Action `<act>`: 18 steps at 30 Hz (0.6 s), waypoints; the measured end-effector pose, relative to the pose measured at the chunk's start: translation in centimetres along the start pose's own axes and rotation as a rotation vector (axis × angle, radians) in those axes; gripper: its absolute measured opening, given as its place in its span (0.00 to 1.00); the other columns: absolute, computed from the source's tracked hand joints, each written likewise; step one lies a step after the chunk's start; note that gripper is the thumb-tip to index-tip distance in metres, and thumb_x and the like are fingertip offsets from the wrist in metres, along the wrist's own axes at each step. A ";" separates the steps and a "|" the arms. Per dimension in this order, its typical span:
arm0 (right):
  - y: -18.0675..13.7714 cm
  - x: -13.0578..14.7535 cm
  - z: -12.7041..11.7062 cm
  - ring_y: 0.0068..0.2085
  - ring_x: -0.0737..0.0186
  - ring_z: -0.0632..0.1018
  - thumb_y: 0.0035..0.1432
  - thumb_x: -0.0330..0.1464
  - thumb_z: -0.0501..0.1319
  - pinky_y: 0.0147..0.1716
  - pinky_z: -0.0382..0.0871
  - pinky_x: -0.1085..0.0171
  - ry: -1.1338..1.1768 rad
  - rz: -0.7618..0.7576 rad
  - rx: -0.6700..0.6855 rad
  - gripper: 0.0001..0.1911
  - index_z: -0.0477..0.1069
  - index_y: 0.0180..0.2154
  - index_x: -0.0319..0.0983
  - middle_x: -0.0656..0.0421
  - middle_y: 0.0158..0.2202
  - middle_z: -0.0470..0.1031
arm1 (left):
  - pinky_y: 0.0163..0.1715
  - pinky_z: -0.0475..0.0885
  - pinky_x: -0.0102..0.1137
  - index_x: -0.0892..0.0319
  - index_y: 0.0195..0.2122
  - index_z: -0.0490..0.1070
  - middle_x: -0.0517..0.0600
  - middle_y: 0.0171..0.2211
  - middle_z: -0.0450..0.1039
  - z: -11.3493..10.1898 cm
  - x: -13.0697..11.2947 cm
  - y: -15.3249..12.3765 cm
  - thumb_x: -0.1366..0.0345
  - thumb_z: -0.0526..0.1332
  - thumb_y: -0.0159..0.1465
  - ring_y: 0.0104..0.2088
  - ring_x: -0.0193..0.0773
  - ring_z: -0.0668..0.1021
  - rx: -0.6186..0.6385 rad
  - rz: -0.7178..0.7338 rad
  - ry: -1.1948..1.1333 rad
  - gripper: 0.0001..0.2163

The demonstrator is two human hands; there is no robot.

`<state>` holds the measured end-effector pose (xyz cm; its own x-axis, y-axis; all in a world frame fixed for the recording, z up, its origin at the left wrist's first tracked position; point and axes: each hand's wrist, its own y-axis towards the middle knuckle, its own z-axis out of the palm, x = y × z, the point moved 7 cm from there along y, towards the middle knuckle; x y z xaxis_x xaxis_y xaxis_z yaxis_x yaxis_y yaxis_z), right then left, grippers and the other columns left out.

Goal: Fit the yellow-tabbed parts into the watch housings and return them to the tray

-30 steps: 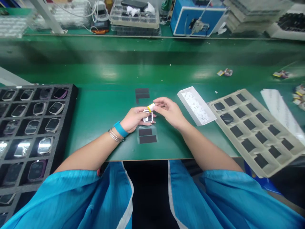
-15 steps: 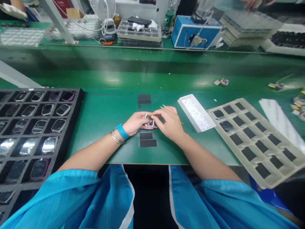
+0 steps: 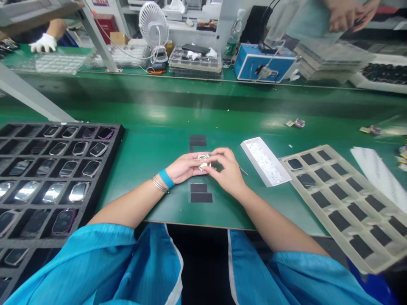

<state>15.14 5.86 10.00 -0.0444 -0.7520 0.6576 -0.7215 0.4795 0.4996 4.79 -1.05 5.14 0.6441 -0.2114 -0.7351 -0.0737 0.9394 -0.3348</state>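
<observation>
In front of me, above the green table, my left hand [image 3: 186, 166] is closed around a small watch case [image 3: 202, 157] with a pale metal frame and an opened inside. The thumb and index finger of my right hand [image 3: 227, 170] pinch at the right side of this case, where a small white and yellow part shows. Fingers hide much of the case. A thin metal tool like tweezers [image 3: 243, 171] sticks out behind my right hand; its grip is hidden. Dark rectangular pads [image 3: 201, 198] lie just below the hands, and further dark pads [image 3: 197, 139] lie above them.
At left stands a black foam tray [image 3: 110, 146] of watches. To the right are a white box [image 3: 279, 180] of small white pieces and a beige tray [image 3: 333, 220] with dark pads. A blue machine [image 3: 241, 63] and fan [image 3: 154, 23] stand behind. Co-workers' hands show at the back.
The view has tilted up and shifted left. My right fingers have shifted on the watch case, and the yellow strip pinched at its top edge no longer shows there; a white and yellow part shows lower.
</observation>
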 end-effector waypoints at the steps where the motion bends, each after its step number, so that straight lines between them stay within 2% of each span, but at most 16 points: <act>1: 0.1 -0.8 0.0 0.51 0.54 0.72 0.51 0.33 0.69 0.51 0.69 0.51 0.092 0.081 -0.002 0.15 0.74 0.42 0.41 0.53 0.48 0.70 | 0.44 0.75 0.32 0.62 0.49 0.74 0.58 0.45 0.77 0.1 0.0 0.0 0.73 0.66 0.56 0.39 0.37 0.80 0.013 0.015 0.016 0.18; 4: -0.1 -2.7 1.6 0.52 0.55 0.74 0.49 0.35 0.70 0.49 0.73 0.54 0.456 0.314 0.156 0.32 0.65 0.55 0.40 0.50 0.54 0.68 | 0.44 0.75 0.34 0.61 0.49 0.74 0.59 0.45 0.77 0.3 0.0 0.0 0.71 0.71 0.52 0.41 0.38 0.80 0.041 0.038 0.075 0.22; 6: -0.5 -3.0 2.9 0.48 0.56 0.77 0.50 0.36 0.68 0.46 0.75 0.55 0.654 0.413 0.295 0.34 0.61 0.57 0.39 0.50 0.50 0.72 | 0.43 0.75 0.34 0.62 0.48 0.74 0.60 0.44 0.78 0.6 0.1 -0.1 0.69 0.73 0.49 0.40 0.39 0.80 0.056 0.047 0.124 0.24; 8: -0.7 -2.7 3.5 0.45 0.58 0.79 0.51 0.34 0.68 0.44 0.76 0.57 0.760 0.436 0.359 0.33 0.62 0.57 0.38 0.51 0.47 0.75 | 0.42 0.75 0.33 0.63 0.46 0.75 0.60 0.44 0.78 1.0 0.0 -0.4 0.65 0.74 0.48 0.40 0.41 0.80 0.053 0.066 0.180 0.23; 11: -0.7 -2.2 3.7 0.44 0.59 0.79 0.51 0.30 0.67 0.44 0.76 0.60 0.802 0.408 0.339 0.31 0.63 0.56 0.37 0.52 0.46 0.76 | 0.43 0.75 0.32 0.62 0.44 0.76 0.59 0.45 0.78 1.1 -0.6 -0.9 0.62 0.74 0.50 0.43 0.43 0.80 0.017 0.109 0.270 0.21; 14: -0.3 -2.2 3.7 0.45 0.60 0.79 0.53 0.28 0.67 0.45 0.74 0.62 0.746 0.411 0.309 0.31 0.64 0.58 0.38 0.54 0.45 0.76 | 0.47 0.75 0.35 0.58 0.46 0.76 0.57 0.46 0.77 0.8 -1.3 -1.0 0.60 0.73 0.50 0.45 0.45 0.79 -0.038 0.127 0.371 0.22; 18: 0.3 -1.6 3.3 0.49 0.60 0.77 0.44 0.26 0.74 0.46 0.71 0.69 0.608 0.369 0.398 0.41 0.62 0.60 0.41 0.55 0.53 0.72 | 0.53 0.73 0.41 0.55 0.49 0.75 0.55 0.49 0.76 0.0 -1.1 -1.0 0.56 0.74 0.47 0.51 0.53 0.76 -0.064 0.059 0.557 0.27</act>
<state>12.72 5.73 7.24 -0.0272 -0.1456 0.9890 -0.9303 0.3657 0.0282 4.10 -1.79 6.30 0.1394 -0.2863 -0.9480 -0.1544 0.9393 -0.3064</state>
